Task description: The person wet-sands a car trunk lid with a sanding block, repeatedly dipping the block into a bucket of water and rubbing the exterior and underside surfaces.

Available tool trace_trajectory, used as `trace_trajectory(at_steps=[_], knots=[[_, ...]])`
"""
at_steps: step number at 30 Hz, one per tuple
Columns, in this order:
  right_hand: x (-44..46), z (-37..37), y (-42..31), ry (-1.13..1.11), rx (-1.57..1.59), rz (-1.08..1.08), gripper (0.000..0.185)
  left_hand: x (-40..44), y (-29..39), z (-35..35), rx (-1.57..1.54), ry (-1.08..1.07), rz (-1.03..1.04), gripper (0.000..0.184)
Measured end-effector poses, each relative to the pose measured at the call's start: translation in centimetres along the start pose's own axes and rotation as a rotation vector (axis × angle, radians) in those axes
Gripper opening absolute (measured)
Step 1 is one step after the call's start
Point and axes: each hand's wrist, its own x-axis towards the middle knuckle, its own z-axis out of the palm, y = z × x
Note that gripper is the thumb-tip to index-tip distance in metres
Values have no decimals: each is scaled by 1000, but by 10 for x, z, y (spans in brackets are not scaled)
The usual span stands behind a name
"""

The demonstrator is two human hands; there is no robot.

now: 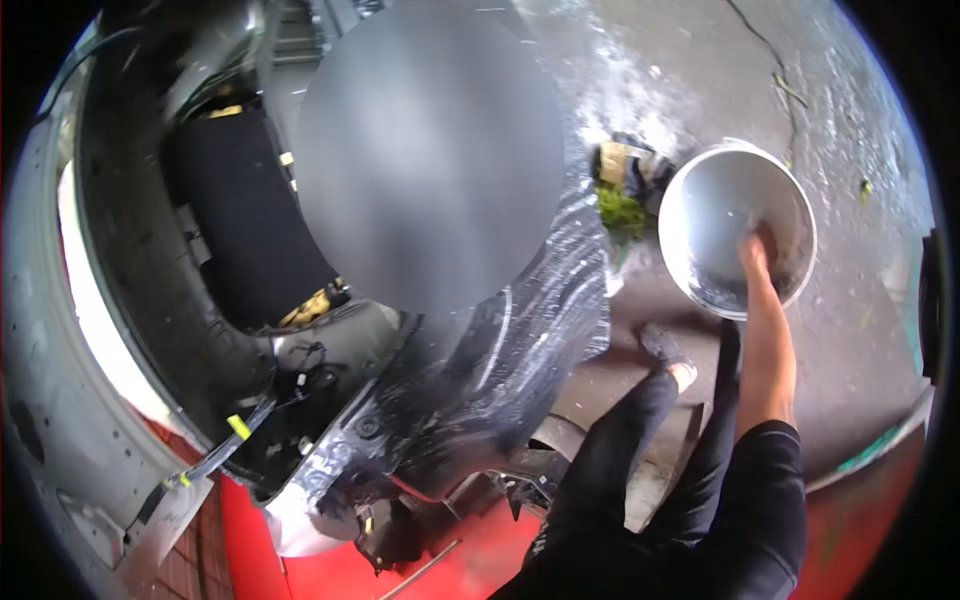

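My right hand (757,245) reaches down into a white bucket (672,258) that stands on the wet floor. The bucket seems to hold cloudy greyish liquid. My fingers are dipped in or hidden inside it, so what they hold, if anything, does not show. Nowhere in the picture does my left hand appear. To the left of the bucket is a car body panel (455,400), dark, wet and streaked with whitish suds. A large blurred grey disc covers the middle of the view and part of the car.
Beside the bucket lie a yellow-green cloth-like clump (620,212) and a dark bundle with a tan piece (614,162). The car's open compartment (250,210), with a black panel and loose wiring, fills the left. Red flooring (330,575) runs along the bottom.
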Motion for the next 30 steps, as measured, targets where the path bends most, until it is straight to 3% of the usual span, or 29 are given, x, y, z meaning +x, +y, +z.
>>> trace_trajectory(at_steps=[1, 2, 3, 4, 5, 6, 8, 9, 10, 11, 12, 13, 15, 17, 18, 19, 21, 23, 25, 27, 29, 30], knots=[[4, -9, -4, -379, -67, 19, 43, 1, 6, -7, 1, 2, 1, 33], [18, 58, 31, -336, -3, -259, 45, 4, 10, -17, -8, 4, 4, 33], [24, 58, 25, -414, 69, -257, 48, 5, 13, -26, -16, 8, 3, 33], [13, 37, 8, -365, 85, -164, 56, 6, 15, -40, -27, 14, -2, 33], [-7, 14, 0, -206, 51, -242, 66, 6, 18, -56, -46, 20, -7, 33], [-11, -5, -3, -246, 55, -284, 75, 4, 22, -71, -62, 26, -10, 33], [-15, -42, -6, -347, 60, -333, 72, -2, 25, -103, -111, 35, -12, 33], [-25, -67, -7, -373, 325, -376, 74, -7, 28, -120, -133, 43, -6, 32], [-54, -150, -48, -616, 463, -163, 75, -9, 32, -137, -148, 51, 4, 32], [-20, -87, -23, -448, 727, -321, 73, -13, 35, -153, -157, 61, 18, 32], [14, -43, -8, -146, 625, -593, 72, -13, 40, -167, -167, 75, 32, 32], [3, -108, -25, -385, 771, -689, 69, -11, 41, -182, -173, 97, 44, 32], [-27, -218, -45, -835, 995, -379, 68, -1, 26, -196, -189, 81, 21, 32], [-29, -223, -36, -308, 935, -600, 64, 4, 5, -206, -190, 61, 2, 32], [-11, -207, -10, -139, 533, -581, 65, 9, -7, -214, -159, 46, -20, 32], [-40, -255, -27, -124, 339, -362, 68, 14, -11, -221, -125, 29, -30, 32], [-103, -331, -60, -139, 780, -293, 72, 17, -10, -223, -173, 19, 13, 32], [-81, -303, -66, -268, 1326, -380, 74, 23, -15, -233, -123, 2, 34, 32], [-109, -309, -82, -56, 525, -554, 74, 24, -15, -238, -117, -13, 49, 32], [-144, -330, -106, -52, 652, -566, 75, 27, -20, -241, -159, -14, 20, 32], [-221, -421, -143, -380, 1182, -232, 74, 33, -31, -246, -132, -10, 49, 32], [-216, -396, -153, -50, 1033, -579, 71, 38, -35, -249, -108, -30, 86, 32]])
